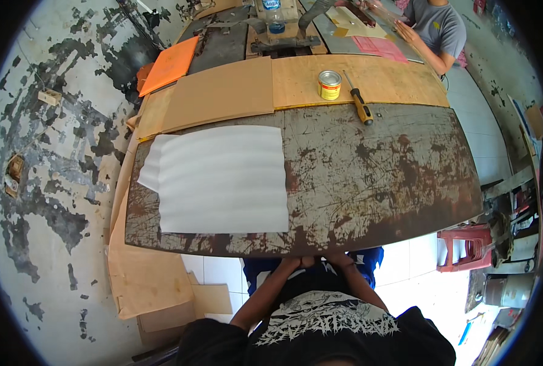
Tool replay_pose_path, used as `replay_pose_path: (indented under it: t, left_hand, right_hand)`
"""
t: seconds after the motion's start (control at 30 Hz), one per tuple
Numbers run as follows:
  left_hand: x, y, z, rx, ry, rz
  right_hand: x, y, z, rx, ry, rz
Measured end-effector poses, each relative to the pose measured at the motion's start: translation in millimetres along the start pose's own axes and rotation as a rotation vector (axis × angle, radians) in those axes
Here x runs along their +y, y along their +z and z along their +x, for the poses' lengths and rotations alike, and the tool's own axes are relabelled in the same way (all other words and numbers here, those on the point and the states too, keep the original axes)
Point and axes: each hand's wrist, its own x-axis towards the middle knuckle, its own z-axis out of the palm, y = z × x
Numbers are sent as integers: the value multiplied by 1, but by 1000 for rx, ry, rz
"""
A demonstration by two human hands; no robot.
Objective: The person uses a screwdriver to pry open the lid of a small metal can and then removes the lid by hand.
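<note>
Both of my hands are low in my lap, at the near edge of the worn table (375, 177). My left hand (291, 263) and my right hand (339, 260) are close together, and the table edge covers most of their fingers. Whether they hold anything is hidden. On the table's left half lies a wavy white foam sheet (222, 180), with a smaller white piece (151, 168) sticking out at its left. Farther back, a screwdriver (362, 107) with a yellow and black handle lies beside a small yellow can (329, 85).
Brown cardboard (222, 91) and an orange sheet (171, 64) lie at the far left. A plastic bottle (274, 17) stands at the back. Another person (436, 30) works at the far right, near pink sheets (379, 47). A red stool (465, 249) stands on the floor at right.
</note>
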Motion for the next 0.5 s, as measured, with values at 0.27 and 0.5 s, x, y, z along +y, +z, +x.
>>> replay_pose_path:
  t: [0.27, 0.5]
  left_hand:
    - [148, -316, -52, -591, 108, -629]
    - [175, -494, -1, -390, 503, -472]
  right_hand:
    - [-119, -255, -79, -374, -56, 548]
    - [-200, -422, -9, 373, -197, 356]
